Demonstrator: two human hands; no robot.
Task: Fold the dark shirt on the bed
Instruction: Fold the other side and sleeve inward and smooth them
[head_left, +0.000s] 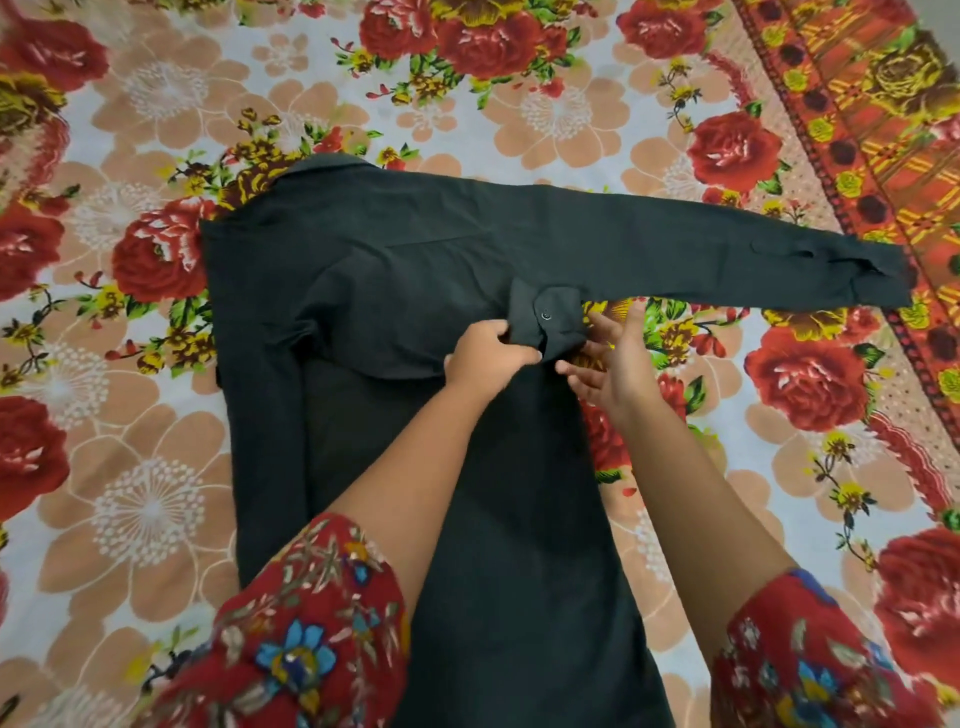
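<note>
Bed (675, 67) — floral sheet (130, 467), pale ground, red roses, peach blossoms; orange-red patterned border (857, 104) at upper right; even light.

The shirt (395, 260) lies flat on the bed (130, 467), about midway between its left and right edges, lengthwise from near to far. Its collar (327, 166) is at the far end and its hem runs out of view at the near edge. One sleeve (701, 244) stretches out from the shoulder toward the bed's right edge. The other sleeve (363, 332) is folded over the shirt's body from the left, and its cuff (543, 317) sits at the body's right side. The left hand (485, 356) holds that cuff from the near side. The right hand (610, 369) is just right of the cuff, over the shirt's right edge.
</note>
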